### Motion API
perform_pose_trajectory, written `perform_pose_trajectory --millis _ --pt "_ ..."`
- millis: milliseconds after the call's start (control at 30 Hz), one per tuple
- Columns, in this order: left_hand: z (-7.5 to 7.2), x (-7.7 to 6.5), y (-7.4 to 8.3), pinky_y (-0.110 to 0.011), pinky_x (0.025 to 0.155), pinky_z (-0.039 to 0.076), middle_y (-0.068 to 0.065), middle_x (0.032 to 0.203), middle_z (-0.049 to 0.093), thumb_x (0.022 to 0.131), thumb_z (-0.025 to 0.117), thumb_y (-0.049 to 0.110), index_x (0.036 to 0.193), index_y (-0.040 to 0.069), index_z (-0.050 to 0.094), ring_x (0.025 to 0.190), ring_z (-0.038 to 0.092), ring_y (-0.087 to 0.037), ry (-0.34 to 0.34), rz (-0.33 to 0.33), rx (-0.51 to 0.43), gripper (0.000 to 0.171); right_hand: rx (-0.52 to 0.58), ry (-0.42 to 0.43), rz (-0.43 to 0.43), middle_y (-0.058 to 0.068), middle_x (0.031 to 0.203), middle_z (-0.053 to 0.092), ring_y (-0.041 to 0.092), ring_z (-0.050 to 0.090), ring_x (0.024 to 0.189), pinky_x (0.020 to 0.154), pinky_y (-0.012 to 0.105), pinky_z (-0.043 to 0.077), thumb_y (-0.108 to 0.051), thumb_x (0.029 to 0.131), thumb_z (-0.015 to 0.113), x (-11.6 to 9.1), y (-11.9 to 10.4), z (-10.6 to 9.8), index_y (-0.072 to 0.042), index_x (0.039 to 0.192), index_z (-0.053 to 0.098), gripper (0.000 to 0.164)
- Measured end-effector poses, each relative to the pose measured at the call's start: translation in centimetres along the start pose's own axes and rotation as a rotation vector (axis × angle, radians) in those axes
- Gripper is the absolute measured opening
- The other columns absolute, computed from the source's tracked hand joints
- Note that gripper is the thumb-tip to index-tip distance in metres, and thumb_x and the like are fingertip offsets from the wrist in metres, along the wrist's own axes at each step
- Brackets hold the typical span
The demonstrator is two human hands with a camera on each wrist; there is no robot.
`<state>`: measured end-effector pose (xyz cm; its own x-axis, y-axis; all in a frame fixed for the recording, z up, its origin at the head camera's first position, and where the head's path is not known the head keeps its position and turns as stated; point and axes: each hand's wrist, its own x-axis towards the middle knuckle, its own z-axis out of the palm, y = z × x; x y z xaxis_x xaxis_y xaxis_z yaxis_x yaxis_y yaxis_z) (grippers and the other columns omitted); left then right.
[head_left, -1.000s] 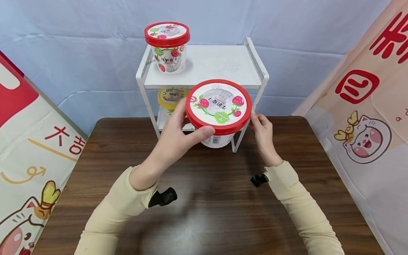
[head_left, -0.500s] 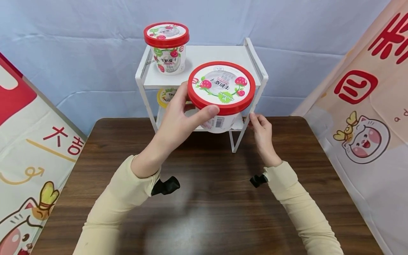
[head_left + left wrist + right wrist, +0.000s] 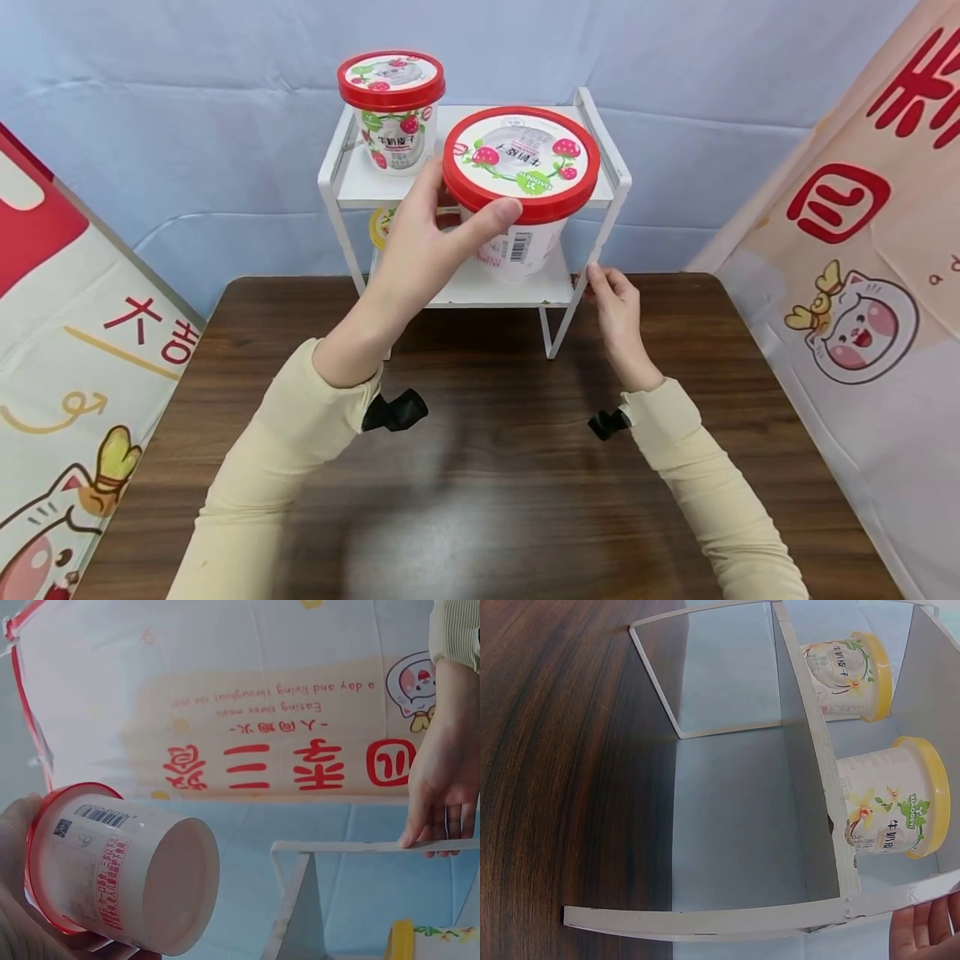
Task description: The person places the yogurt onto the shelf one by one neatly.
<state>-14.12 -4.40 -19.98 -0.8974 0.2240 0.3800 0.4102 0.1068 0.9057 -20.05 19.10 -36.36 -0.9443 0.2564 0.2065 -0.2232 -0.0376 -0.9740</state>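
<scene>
My left hand grips a white tub with a red strawberry lid by its rim, thumb on the near side. It holds the tub in the air in front of the top shelf of a white two-tier rack. In the left wrist view the tub lies tilted with its base showing. My right hand pinches the rack's right front upright; the right wrist view shows its fingertips at the frame. A second red-lidded tub stands on the top shelf at the left.
Two yellow-lidded tubs stand on the lower shelf, mostly hidden in the head view. The rack stands at the far edge of a dark wooden table. Printed banners lean at both sides, with blue cloth behind.
My left hand has raised the red-lidded tub from in front of the lower shelf up to the level of the top shelf. The right hand has stayed on the rack.
</scene>
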Motion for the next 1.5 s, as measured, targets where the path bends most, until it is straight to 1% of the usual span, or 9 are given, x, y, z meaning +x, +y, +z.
perform_pose_trajectory --millis 200,400,600,800,1000,1133,1300,1400,1500 --pt "0.2 1.2 0.6 -0.027 0.084 0.045 -0.002 0.117 0.049 0.082 0.062 0.031 0.129 0.010 0.039 0.105 0.046 -0.015 0.008 -0.017 0.035 0.056 0.021 0.001 -0.003 -0.003 0.078 0.060 0.012 0.054 0.076 0.075 0.025 0.046 -0.018 0.093 0.052 0.1 -0.1 0.1 -0.005 0.083 0.059 0.019" --pt "0.3 2.2 0.8 -0.028 0.082 0.045 -0.002 0.117 0.048 0.082 0.062 0.032 0.128 0.010 0.039 0.105 0.045 -0.015 0.023 -0.022 0.041 0.056 0.026 0.000 -0.002 -0.004 0.076 0.060 0.011 0.053 0.075 0.074 0.023 0.046 -0.018 0.093 0.052 0.1 -0.1 0.1 -0.004 0.084 0.059 0.019" --pt "0.4 3.0 1.2 -0.026 0.083 0.045 -0.003 0.121 0.047 0.083 0.061 0.032 0.129 0.009 0.037 0.107 0.043 -0.014 0.038 0.009 0.062 0.057 -0.009 0.004 -0.002 -0.005 0.075 0.059 0.011 0.052 0.073 0.072 0.020 0.045 -0.019 0.093 0.052 0.1 -0.1 0.0 -0.002 0.085 0.058 0.020" --pt "0.4 4.0 1.6 -0.025 0.083 0.046 -0.002 0.126 0.045 0.082 0.062 0.030 0.133 0.009 0.034 0.110 0.043 -0.012 0.055 0.013 0.053 0.061 -0.005 0.012 0.007 -0.005 0.074 0.059 0.009 0.052 0.072 0.070 0.019 0.045 -0.018 0.093 0.052 0.2 0.0 0.0 -0.005 0.083 0.059 0.018" --pt "0.3 5.0 2.2 -0.022 0.084 0.046 -0.003 0.124 0.046 0.082 0.062 0.029 0.132 0.009 0.035 0.109 0.045 -0.012 0.074 0.018 0.045 0.060 0.015 0.013 0.002 -0.005 0.074 0.060 0.010 0.053 0.073 0.070 0.019 0.046 -0.017 0.093 0.052 0.2 -0.1 0.0 -0.008 0.080 0.059 0.017" --pt "0.2 5.6 2.5 -0.020 0.084 0.045 -0.002 0.123 0.046 0.083 0.062 0.030 0.132 0.010 0.036 0.108 0.045 -0.011 0.082 0.009 0.045 0.059 0.018 0.010 0.005 -0.005 0.074 0.060 0.010 0.053 0.073 0.071 0.020 0.046 -0.017 0.093 0.052 0.1 -0.1 0.0 -0.004 0.083 0.060 0.018" --pt "0.2 6.4 2.6 -0.019 0.085 0.044 0.001 0.125 0.045 0.083 0.061 0.033 0.134 0.013 0.034 0.110 0.043 -0.008 0.090 -0.037 0.047 0.061 -0.008 -0.002 0.005 -0.006 0.075 0.060 0.010 0.053 0.075 0.072 0.020 0.046 -0.017 0.094 0.051 0.1 -0.1 0.0 0.002 0.088 0.058 0.021" --pt "0.3 6.9 2.6 -0.019 0.086 0.043 0.002 0.127 0.044 0.084 0.061 0.034 0.135 0.015 0.032 0.111 0.042 -0.007 0.085 -0.056 0.053 0.062 -0.020 -0.010 0.006 -0.006 0.075 0.058 0.010 0.052 0.076 0.072 0.019 0.046 -0.017 0.094 0.051 0.1 -0.2 0.0 0.003 0.090 0.057 0.021" --pt "0.4 7.3 2.4 -0.018 0.086 0.042 0.002 0.127 0.044 0.084 0.060 0.035 0.136 0.014 0.031 0.112 0.042 -0.007 0.084 -0.054 0.066 0.063 -0.018 -0.009 0.010 -0.006 0.076 0.059 0.011 0.053 0.076 0.073 0.020 0.046 -0.016 0.094 0.051 0.1 -0.2 0.0 0.003 0.090 0.057 0.020"
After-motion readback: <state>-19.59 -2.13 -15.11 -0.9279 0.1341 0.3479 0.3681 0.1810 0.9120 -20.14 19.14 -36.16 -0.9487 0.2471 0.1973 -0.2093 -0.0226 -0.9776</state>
